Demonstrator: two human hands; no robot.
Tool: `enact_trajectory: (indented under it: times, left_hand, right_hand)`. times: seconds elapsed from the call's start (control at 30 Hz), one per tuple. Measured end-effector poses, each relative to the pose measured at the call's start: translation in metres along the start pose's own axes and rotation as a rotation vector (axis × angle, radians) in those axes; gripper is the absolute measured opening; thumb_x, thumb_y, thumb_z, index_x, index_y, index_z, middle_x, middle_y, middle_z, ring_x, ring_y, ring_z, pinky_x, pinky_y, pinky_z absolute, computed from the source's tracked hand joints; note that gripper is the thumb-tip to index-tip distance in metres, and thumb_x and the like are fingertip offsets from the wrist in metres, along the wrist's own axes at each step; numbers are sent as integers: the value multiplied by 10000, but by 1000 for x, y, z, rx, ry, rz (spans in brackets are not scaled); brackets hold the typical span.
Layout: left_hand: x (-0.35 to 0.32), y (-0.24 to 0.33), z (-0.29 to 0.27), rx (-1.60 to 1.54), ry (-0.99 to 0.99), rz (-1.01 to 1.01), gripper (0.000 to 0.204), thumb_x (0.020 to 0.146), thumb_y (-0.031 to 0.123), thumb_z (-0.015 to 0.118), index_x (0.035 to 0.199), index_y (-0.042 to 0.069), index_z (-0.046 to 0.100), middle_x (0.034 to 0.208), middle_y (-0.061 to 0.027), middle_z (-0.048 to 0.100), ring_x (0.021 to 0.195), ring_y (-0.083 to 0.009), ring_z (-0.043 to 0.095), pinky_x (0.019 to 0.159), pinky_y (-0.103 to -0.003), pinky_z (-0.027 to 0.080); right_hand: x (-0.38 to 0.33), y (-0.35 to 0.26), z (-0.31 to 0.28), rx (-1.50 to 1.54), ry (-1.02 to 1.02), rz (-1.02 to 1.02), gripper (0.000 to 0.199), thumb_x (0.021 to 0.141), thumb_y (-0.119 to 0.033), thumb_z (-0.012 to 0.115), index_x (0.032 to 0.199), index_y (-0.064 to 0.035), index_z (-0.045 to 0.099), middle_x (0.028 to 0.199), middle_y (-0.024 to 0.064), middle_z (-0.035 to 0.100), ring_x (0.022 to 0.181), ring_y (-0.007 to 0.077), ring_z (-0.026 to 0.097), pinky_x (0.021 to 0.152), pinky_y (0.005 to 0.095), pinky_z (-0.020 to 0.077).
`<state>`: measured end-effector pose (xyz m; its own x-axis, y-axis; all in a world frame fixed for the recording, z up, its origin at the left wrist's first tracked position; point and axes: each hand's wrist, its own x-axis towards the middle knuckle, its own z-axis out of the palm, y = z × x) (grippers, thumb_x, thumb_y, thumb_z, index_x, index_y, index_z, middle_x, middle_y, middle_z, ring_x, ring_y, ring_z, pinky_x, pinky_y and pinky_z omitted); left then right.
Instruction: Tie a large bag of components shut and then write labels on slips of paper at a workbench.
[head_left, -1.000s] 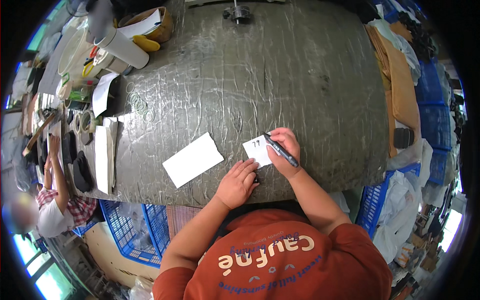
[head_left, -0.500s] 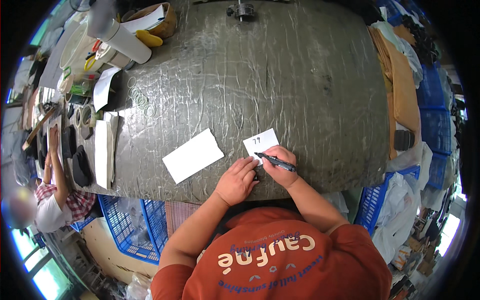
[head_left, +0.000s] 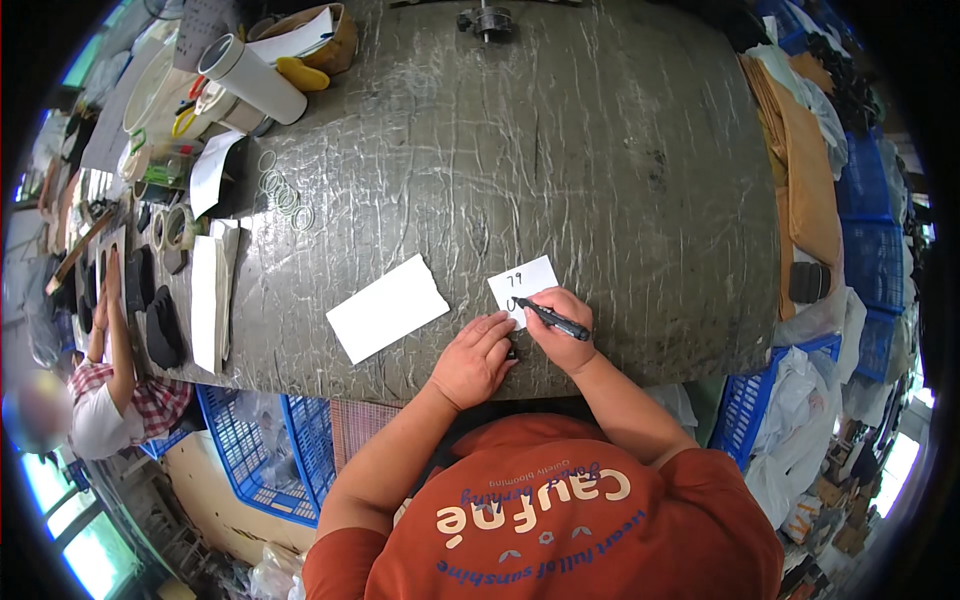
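Note:
My right hand point(head_left: 562, 325) grips a black marker pen point(head_left: 555, 318), its tip on a small white paper slip point(head_left: 522, 279). Dark handwriting shows on the slip, with a short curved stroke beside the tip. My left hand point(head_left: 474, 358) lies with fingers stretched together, their tips resting at the slip's lower left edge. Close by those fingers a small dark thing point(head_left: 513, 353) shows in part; its kind is unclear. Left of the slip, a larger blank white sheet point(head_left: 388, 308) with one ragged edge lies at a slant on the dark tabletop point(head_left: 600, 160).
Pale rings point(head_left: 285, 198), a paper stack point(head_left: 210, 300), tape rolls point(head_left: 180, 228) and a white tumbler point(head_left: 255, 82) line the left side. Brown paper point(head_left: 805, 190) borders the right. Blue crates point(head_left: 262, 450) stand below the table. Another person's arm point(head_left: 118, 330) reaches in at far left.
A short curved pen stroke has appeared on the slip below the earlier writing. My right hand and the pen have shifted very slightly. The other person's hands at far left have moved a little.

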<state>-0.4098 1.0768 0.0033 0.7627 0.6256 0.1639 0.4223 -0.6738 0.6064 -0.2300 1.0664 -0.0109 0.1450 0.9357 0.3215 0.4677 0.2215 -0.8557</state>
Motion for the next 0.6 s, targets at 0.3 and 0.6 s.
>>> enact_trajectory:
  times: [0.3, 0.6]
  left_hand:
    - [0, 0, 1, 10, 6, -10, 254, 714, 149, 652, 895, 9, 540, 1143, -139, 526, 1123, -293, 473, 950, -411, 378]
    - [0, 0, 2, 8, 2, -10, 264, 709, 134, 648, 915, 5, 543, 1135, -126, 526, 1123, -284, 473, 943, -405, 379]
  right_hand:
    - [-1, 1, -6, 51, -100, 11, 119, 680, 9, 625, 743, -19, 529, 714, 120, 580, 625, 254, 585, 570, 318, 475]
    - [0, 4, -6, -4, 66, -33, 172, 646, 22, 645, 759, -16, 521, 729, 131, 579, 625, 273, 592, 565, 328, 485]
